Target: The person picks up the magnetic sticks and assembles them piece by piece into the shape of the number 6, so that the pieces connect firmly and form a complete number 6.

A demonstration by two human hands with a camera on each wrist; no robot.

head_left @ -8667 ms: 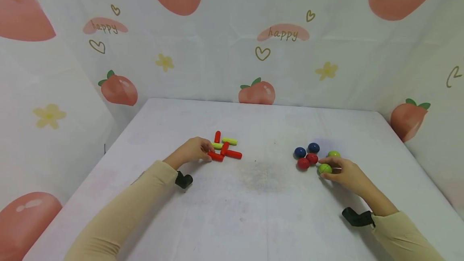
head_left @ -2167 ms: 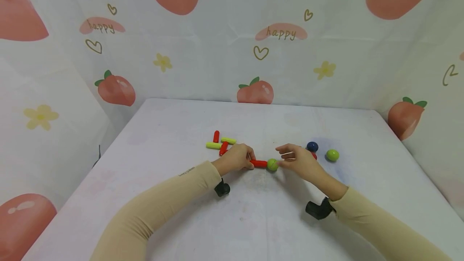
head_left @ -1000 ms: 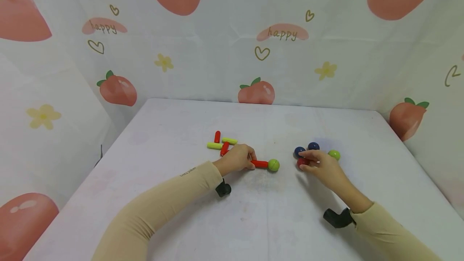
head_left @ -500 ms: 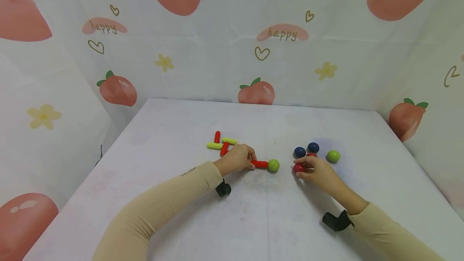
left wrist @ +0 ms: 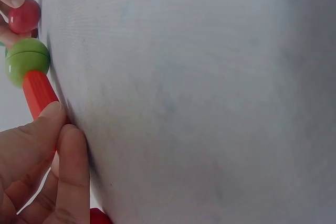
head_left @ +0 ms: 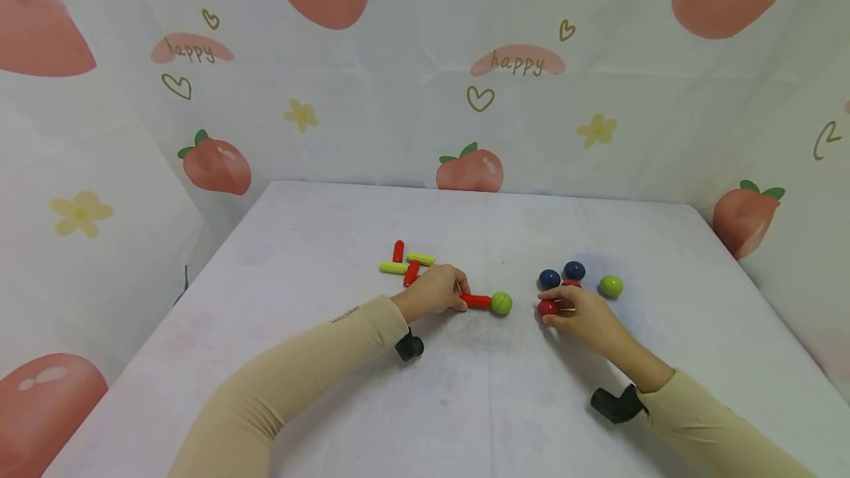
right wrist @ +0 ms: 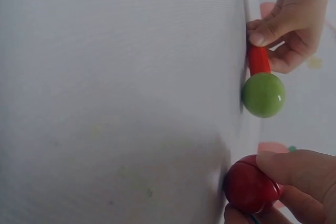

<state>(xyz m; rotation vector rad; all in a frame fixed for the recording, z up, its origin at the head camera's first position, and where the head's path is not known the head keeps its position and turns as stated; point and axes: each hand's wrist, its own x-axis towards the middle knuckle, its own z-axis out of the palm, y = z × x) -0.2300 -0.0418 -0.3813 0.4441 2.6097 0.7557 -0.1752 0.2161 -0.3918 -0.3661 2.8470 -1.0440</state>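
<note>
My left hand (head_left: 434, 290) pinches a short red stick (head_left: 477, 301) between thumb and fingers, low over the white table. At the stick's right end sits a green ball (head_left: 501, 303) with a groove round it; the left wrist view shows the two touching end to end. To the right, my right hand (head_left: 587, 317) grips a red ball (right wrist: 249, 184), also grooved, between thumb and fingers at the tabletop. Close behind that hand lie two dark blue balls (head_left: 549, 279) and a second red ball (head_left: 571, 283), partly hidden by the fingers.
Beyond my left hand lie red sticks (head_left: 398, 251) and yellow-green sticks (head_left: 394, 267), one partly covered by the hand. Another green ball (head_left: 611, 286) rests right of the blue ones. A printed cloth (head_left: 392, 94) hangs behind the table (head_left: 465, 404).
Since the oldest frame, my left hand brought a red stick rightward and a green ball joined its end. My right hand let go of that ball, then took a red ball and drew it slightly nearer.
</note>
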